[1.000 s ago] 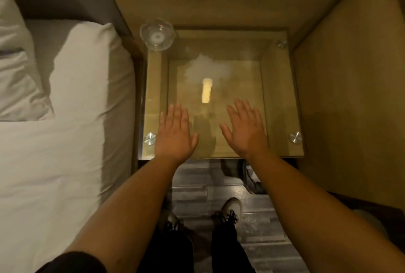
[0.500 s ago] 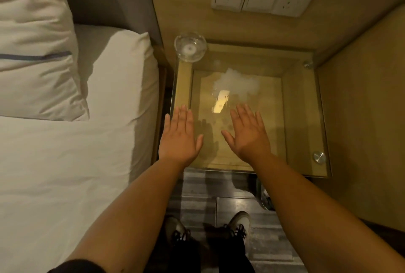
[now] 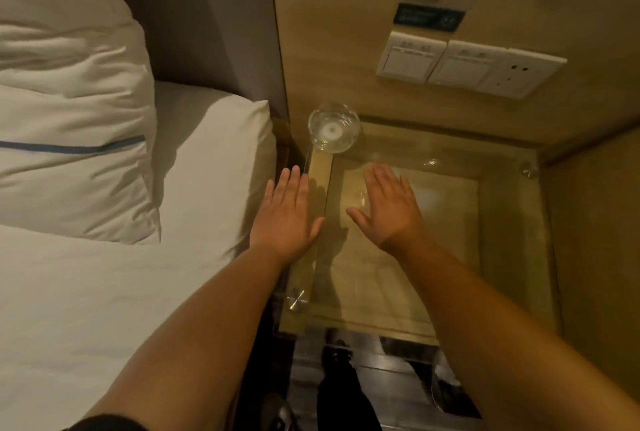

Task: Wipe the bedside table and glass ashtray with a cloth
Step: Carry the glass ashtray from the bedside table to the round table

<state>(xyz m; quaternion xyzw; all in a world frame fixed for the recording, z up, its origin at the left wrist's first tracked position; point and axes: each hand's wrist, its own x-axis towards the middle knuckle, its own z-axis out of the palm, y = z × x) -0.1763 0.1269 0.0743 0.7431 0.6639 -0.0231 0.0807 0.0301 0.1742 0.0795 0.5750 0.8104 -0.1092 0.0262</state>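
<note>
Both hands have shifted leftward: left hand [image 3: 285,214] now overhangs the bedside table [image 3: 512,257] edge; right hand [image 3: 389,209] hovers flat. Both are spread, empty, near the glass ashtray [image 3: 333,127].

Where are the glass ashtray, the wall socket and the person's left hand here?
glass ashtray [image 3: 333,128]: head view, on its round base.
wall socket [image 3: 519,74]: head view, on its white faceplate.
left hand [image 3: 285,216]: head view, on the back of the hand.
</note>
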